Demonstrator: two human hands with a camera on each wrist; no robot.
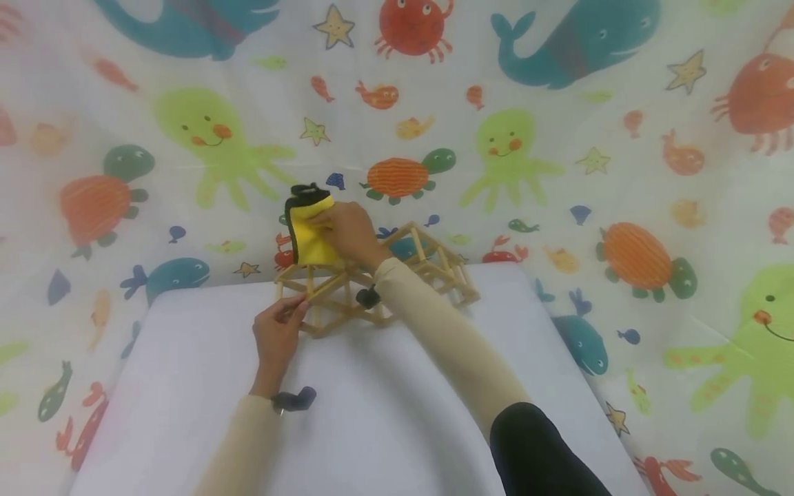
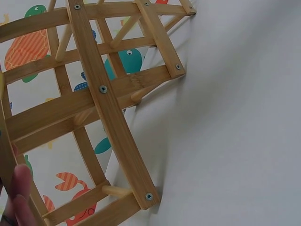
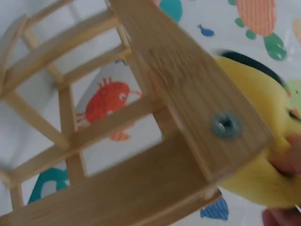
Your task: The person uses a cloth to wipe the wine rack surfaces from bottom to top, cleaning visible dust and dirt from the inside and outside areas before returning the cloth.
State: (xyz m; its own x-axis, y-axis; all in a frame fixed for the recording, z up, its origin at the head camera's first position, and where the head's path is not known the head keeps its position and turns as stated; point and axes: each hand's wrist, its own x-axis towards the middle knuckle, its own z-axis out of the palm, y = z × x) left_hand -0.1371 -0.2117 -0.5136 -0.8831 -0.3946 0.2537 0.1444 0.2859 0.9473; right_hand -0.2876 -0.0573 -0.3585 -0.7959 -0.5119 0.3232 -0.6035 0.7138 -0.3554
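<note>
A slatted wooden rack [image 2: 123, 141] with crossed slats, round dowels and screw heads stands at the back of the white table. My left hand [image 1: 277, 335] pinches a slat at the rack's left end, and its fingertips [image 2: 22, 181] show at the edge of the left wrist view. In my right hand [image 1: 352, 231] is a yellow cloth [image 1: 308, 238] with dark trim, held just above the rack's left part. The right wrist view has the cloth [image 3: 254, 89] bunched beside a broad slat [image 3: 178, 66]; whether they touch, I cannot tell.
The white tabletop [image 1: 372, 413] stretches in front of the rack. Behind and around the table hangs a curtain [image 1: 434, 89] printed with sea animals. Dark cameras are strapped at both wrists, and the right one [image 1: 368, 297] is close to the rack.
</note>
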